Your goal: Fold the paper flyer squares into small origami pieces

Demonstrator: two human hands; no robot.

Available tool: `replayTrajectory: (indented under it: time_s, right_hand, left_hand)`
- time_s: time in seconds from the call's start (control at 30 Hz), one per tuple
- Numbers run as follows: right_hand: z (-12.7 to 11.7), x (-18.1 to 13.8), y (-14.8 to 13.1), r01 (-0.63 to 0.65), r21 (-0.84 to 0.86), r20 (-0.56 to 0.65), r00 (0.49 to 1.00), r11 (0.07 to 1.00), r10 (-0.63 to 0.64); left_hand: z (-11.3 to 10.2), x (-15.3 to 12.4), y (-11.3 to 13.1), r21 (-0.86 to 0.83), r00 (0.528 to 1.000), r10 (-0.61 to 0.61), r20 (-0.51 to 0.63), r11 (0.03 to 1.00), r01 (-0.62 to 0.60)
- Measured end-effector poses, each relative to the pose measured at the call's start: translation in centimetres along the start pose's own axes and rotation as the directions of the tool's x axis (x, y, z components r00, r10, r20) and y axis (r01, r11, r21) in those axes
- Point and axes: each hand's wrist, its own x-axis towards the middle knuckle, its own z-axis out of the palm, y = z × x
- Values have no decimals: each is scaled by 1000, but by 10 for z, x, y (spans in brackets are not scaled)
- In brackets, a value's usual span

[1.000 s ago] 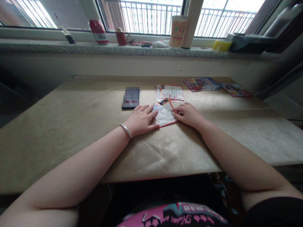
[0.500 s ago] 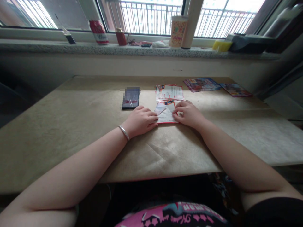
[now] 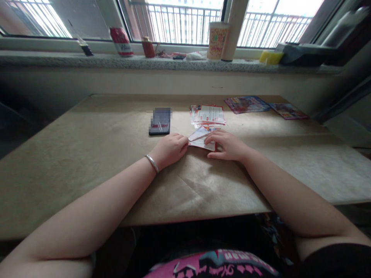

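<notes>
A small printed paper sheet (image 3: 199, 142) with a red edge and a folded-looking flap lies near the middle of the table, its lower edge slightly raised. My left hand (image 3: 171, 148), with a silver bangle at the wrist, is closed on the sheet's left corner. My right hand (image 3: 227, 145) rests over the right part of the sheet, its fingertips touching the top and its thumb apart below. Just beyond is a loose pile of printed cards (image 3: 209, 114) with white faces and red edges. A dark phone (image 3: 160, 121) lies left of the pile, above my left hand.
Two groups of colourful booklets, a left stack (image 3: 246, 104) and a right stack (image 3: 289, 111), lie at the table's back right. On the windowsill (image 3: 95, 61) stand a red can (image 3: 121, 41), a red lighter (image 3: 148, 48), a patterned cup (image 3: 218, 40) and a yellow item (image 3: 271, 58).
My left fingers have curled in around the sheet's left corner. My right hand has slid left and nearer over the sheet, whose left side now looks lifted or turned.
</notes>
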Motion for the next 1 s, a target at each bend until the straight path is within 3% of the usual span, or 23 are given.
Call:
replayTrajectory:
  time_s: [0.17,0.33,0.67,0.83,1.0]
  right_hand:
    - [3,-1,-1,-5,-16,3,1000,1000,5]
    - [3,0,-4,-81,-75,49,995,994,84]
    - [1,-1,-9,-181,-70,-6,984,981,181]
    - [3,1,-6,-329,50,-58,942,943,331]
    - [8,4,3,-485,51,-136,863,873,487]
  left_hand:
    - [2,-1,-2,-49,1000,-16,-5,999,15]
    - [4,-2,-3,-119,994,104,-23,987,-106]
    - [1,-3,-1,-179,982,172,74,971,-157]
    - [-2,-3,1,-258,970,223,95,947,-193]
    - [-1,-1,2,-325,982,152,109,940,-109]
